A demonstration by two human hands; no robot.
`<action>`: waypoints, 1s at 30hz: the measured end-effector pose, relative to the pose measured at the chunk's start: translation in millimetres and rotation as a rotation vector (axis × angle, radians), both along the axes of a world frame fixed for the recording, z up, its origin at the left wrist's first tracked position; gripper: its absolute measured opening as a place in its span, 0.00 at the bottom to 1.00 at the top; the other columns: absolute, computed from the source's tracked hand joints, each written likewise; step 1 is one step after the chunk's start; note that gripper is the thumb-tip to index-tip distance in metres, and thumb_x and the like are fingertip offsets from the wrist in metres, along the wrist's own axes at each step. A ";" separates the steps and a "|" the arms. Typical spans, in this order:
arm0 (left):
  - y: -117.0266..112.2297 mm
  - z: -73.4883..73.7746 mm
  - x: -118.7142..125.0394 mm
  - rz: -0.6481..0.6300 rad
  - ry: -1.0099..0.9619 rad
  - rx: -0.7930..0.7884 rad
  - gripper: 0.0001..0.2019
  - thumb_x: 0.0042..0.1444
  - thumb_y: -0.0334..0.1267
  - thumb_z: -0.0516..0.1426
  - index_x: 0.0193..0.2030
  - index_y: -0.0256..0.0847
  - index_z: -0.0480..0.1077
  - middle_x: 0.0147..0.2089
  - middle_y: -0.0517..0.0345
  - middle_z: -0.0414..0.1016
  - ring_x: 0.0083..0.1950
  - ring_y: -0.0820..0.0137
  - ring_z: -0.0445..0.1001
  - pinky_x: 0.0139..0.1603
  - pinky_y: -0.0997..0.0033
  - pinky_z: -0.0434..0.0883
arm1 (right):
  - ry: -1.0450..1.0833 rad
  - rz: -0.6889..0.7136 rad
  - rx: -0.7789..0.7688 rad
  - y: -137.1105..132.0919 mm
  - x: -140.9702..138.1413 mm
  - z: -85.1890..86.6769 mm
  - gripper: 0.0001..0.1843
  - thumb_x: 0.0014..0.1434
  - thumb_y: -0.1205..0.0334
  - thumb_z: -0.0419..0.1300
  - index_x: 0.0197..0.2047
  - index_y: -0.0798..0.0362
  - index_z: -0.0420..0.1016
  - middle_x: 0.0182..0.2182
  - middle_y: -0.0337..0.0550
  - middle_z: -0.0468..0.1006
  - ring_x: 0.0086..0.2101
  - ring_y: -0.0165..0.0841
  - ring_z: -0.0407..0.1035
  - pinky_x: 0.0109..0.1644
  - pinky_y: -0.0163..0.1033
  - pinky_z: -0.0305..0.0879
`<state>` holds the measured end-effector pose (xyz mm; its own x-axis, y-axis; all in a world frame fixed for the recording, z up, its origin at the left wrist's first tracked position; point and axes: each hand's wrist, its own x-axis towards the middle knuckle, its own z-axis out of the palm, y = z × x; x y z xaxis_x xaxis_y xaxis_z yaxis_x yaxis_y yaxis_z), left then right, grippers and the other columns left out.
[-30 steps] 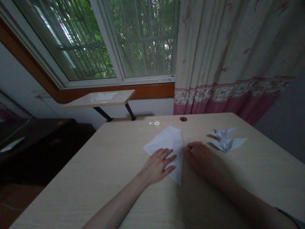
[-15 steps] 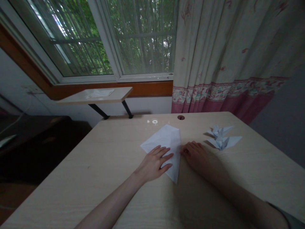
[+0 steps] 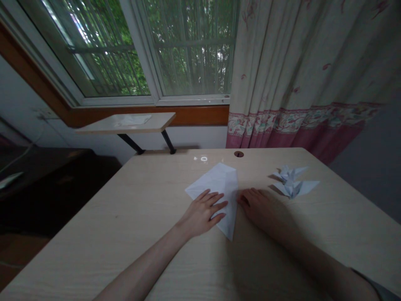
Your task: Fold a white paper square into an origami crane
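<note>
A white sheet of paper (image 3: 223, 177), folded into a kite-like shape, lies flat on the wooden table. My left hand (image 3: 205, 211) rests palm down over its lower left part, fingers spread and pressing on it. At the sheet's right edge, my right hand (image 3: 255, 205) sits on the table with its fingers curled in. Its fingertips touch or nearly touch that edge, and nothing shows inside the curled fingers. Two folded paper cranes (image 3: 293, 189) stand to the right of my right hand, one close behind the other.
The light wooden table (image 3: 150, 200) has a round cable hole (image 3: 238, 154) near its back edge. A small raised shelf (image 3: 103, 124) at the back left carries white paper (image 3: 133, 120). Behind are a window and a patterned curtain (image 3: 266, 83).
The view has shifted very slightly. Both hands and the folded paper keep almost the same places; the right hand's fingers look marginally lower.
</note>
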<state>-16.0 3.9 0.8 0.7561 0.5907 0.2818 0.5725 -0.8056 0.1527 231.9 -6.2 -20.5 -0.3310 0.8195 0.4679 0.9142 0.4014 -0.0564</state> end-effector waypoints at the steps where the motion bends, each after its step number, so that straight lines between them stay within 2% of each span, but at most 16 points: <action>1: 0.0 0.0 0.0 0.000 -0.001 0.002 0.18 0.69 0.47 0.51 0.62 0.49 0.69 0.66 0.54 0.68 0.66 0.61 0.67 0.69 0.47 0.60 | -0.007 -0.006 0.005 -0.4 0.0 0.6 0.12 0.66 0.68 0.51 0.33 0.51 0.72 0.30 0.43 0.80 0.33 0.37 0.74 0.41 0.43 0.63; 7: -0.3 -2.5 -0.7 0.006 0.012 -0.002 0.19 0.69 0.47 0.50 0.63 0.48 0.67 0.67 0.53 0.66 0.67 0.61 0.66 0.68 0.51 0.63 | -0.125 -0.038 0.034 -3.6 1.0 5.3 0.13 0.67 0.68 0.50 0.32 0.52 0.72 0.30 0.45 0.80 0.32 0.38 0.75 0.41 0.44 0.61; 14: 0.4 -1.2 -0.1 -0.007 0.011 -0.009 0.19 0.70 0.48 0.49 0.63 0.48 0.67 0.67 0.55 0.66 0.67 0.62 0.65 0.67 0.55 0.65 | -0.140 -0.044 0.018 -3.4 1.1 5.4 0.13 0.66 0.68 0.52 0.31 0.51 0.72 0.29 0.44 0.81 0.31 0.38 0.75 0.41 0.45 0.61; 21: 2.0 -0.5 -0.2 -0.013 0.005 -0.014 0.17 0.70 0.42 0.50 0.63 0.49 0.67 0.67 0.55 0.67 0.67 0.64 0.65 0.72 0.50 0.57 | -0.114 0.020 -0.029 -4.0 1.6 13.3 0.14 0.67 0.69 0.50 0.32 0.51 0.73 0.30 0.44 0.82 0.32 0.37 0.76 0.41 0.44 0.63; 30: 3.2 -1.4 -1.2 -0.012 -0.007 -0.021 0.17 0.70 0.41 0.50 0.62 0.50 0.68 0.67 0.56 0.67 0.67 0.65 0.66 0.72 0.51 0.54 | -0.042 0.036 -0.111 -1.9 1.3 12.6 0.13 0.66 0.67 0.52 0.33 0.50 0.74 0.31 0.42 0.82 0.33 0.36 0.76 0.41 0.42 0.65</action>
<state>-17.2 7.1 -0.6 0.7614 0.5872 0.2748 0.5614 -0.8092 0.1736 233.3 -8.1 -7.9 -0.3781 0.8529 0.3600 0.9019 0.4270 -0.0646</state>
